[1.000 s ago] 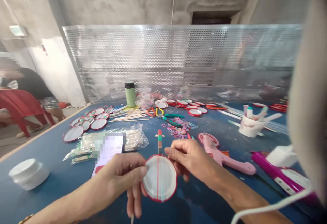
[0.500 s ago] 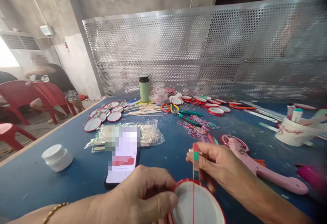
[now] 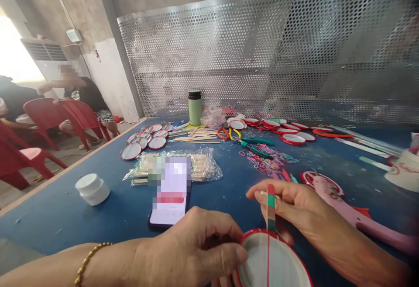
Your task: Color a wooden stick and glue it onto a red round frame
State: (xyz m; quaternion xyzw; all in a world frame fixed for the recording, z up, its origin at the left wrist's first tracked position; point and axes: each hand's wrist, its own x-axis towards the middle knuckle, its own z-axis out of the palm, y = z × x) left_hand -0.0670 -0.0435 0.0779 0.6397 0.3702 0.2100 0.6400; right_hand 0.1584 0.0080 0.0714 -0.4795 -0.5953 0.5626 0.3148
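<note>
My left hand (image 3: 209, 243) grips the left edge of a round, red-rimmed disc (image 3: 278, 261) with a pale, shallow inside. A thin red line runs down across the disc's face. At its top edge a flat wooden craft stick (image 3: 271, 208) stands upright, its tip banded red and green. My right hand (image 3: 291, 204) is just behind the stick, thumb and index finger closed near its upper end. A small pale bit shows at those fingertips, too small to name. The disc's lower part is cut off by the frame.
A phone (image 3: 170, 195) and a bag of wooden sticks (image 3: 203, 169) lie ahead, a white jar (image 3: 92, 188) at left. Farther back are red-rimmed discs (image 3: 131, 150), pliers (image 3: 258, 149), coloured rubber bands (image 3: 268, 160) and a green bottle (image 3: 195, 110). A pink glue gun (image 3: 356, 217) lies right.
The view has swung left, so everything sits farther right in the picture. Both hands keep nearly the same hold; my right index finger reaches a little straighter past the stick.
</note>
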